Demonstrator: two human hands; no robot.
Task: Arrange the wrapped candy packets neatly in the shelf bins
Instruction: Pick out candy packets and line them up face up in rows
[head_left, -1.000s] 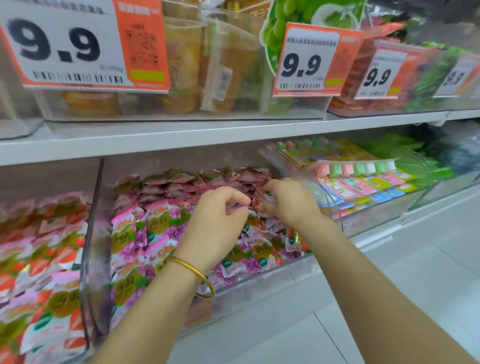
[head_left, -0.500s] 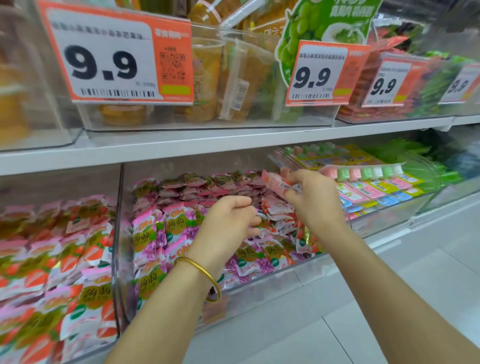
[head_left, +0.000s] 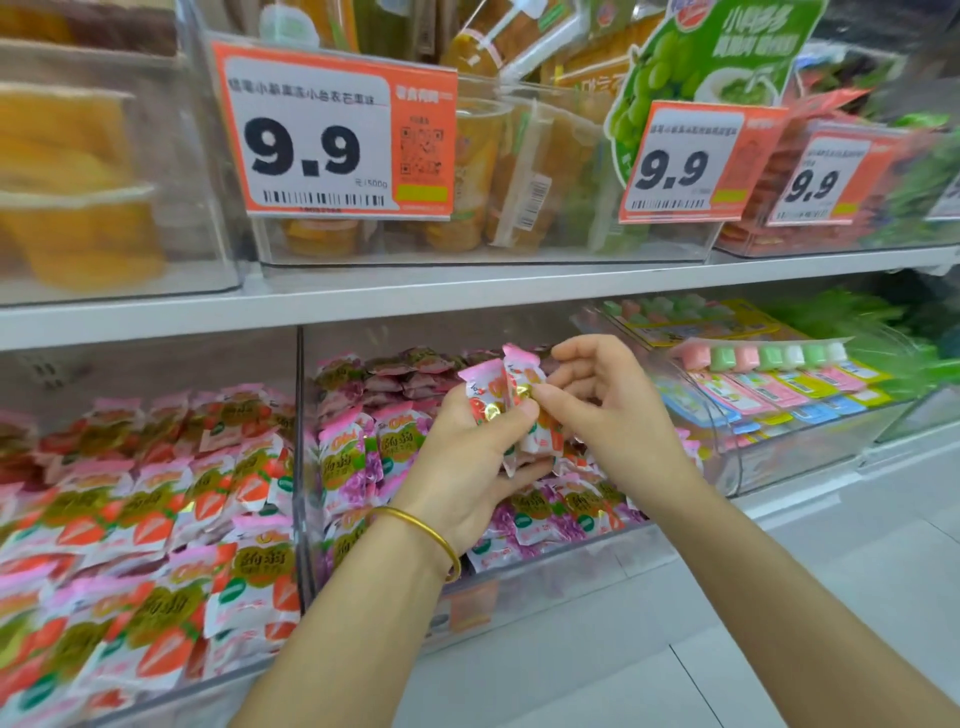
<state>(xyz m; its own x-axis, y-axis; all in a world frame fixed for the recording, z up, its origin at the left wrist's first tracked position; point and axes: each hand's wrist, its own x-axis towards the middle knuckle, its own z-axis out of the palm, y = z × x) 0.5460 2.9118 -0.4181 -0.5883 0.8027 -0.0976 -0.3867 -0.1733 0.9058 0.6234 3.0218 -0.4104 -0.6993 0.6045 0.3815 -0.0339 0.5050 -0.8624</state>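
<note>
Head view: strawberry packets (head_left: 498, 395) held over the middle bin (head_left: 545, 566).
Left hand (head_left: 467, 457) clasps them; right hand (head_left: 602, 405) fingers pinch one at 3 o'clock. Light, crinkly, likely slippery; grip crimped ends.

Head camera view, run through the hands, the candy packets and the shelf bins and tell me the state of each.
Left hand: closed around red-and-pink packets, raised above the bin.
Right hand: pinching the same packets.
Middle bin: filled with purple packets, some loose and askew.
Left bin: full of red packets.
Bracelet: on left wrist.
</note>
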